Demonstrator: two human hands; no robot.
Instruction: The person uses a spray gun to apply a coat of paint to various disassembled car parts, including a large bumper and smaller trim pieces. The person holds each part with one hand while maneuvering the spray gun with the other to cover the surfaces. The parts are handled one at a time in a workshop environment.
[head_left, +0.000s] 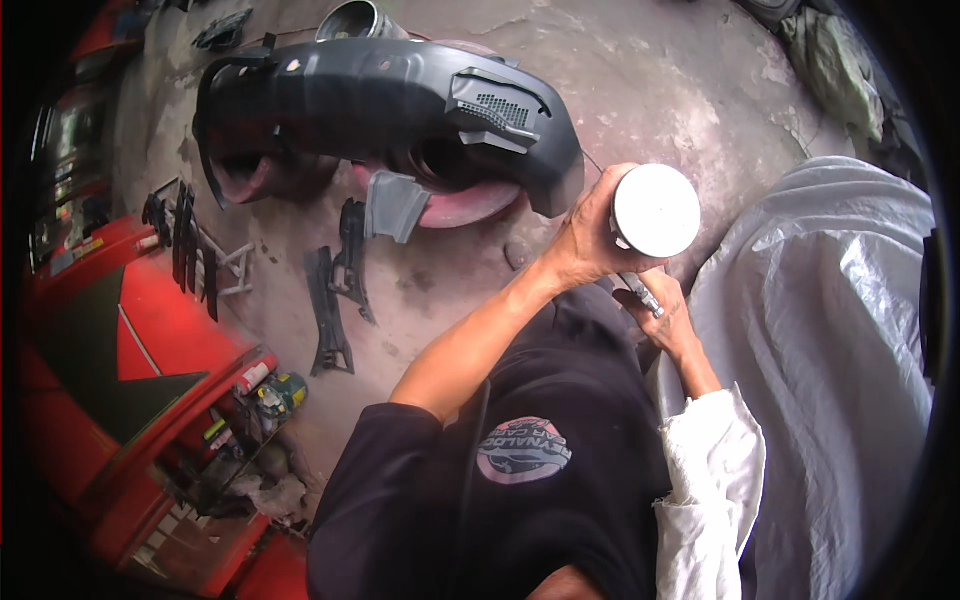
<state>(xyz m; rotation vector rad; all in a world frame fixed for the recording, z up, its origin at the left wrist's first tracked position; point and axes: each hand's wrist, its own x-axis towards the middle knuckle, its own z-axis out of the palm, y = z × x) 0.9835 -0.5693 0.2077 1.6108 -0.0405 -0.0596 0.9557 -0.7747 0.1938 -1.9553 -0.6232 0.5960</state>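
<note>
My left hand (588,232) is wrapped round the side of a paint spray gun's cup, which has a round white lid (657,210) facing up. Just below the cup, a metal part of the spray gun (642,294) shows by my right hand (676,312). The right fingers are curled at the gun's handle, partly hidden behind the cup and my left hand. Beyond my hands lies a large dark grey car bumper (380,95), with its right end close to my left wrist. A small grey trim piece (397,207) rests against the bumper's near side.
Pinkish round supports (475,207) hold up the bumper, and a metal can (350,20) stands behind it. Black trim strips (325,310) lie on the concrete floor. Silver sheeting (810,330) covers something at right. Red bodywork (190,320) and cluttered shelves (235,450) stand at left.
</note>
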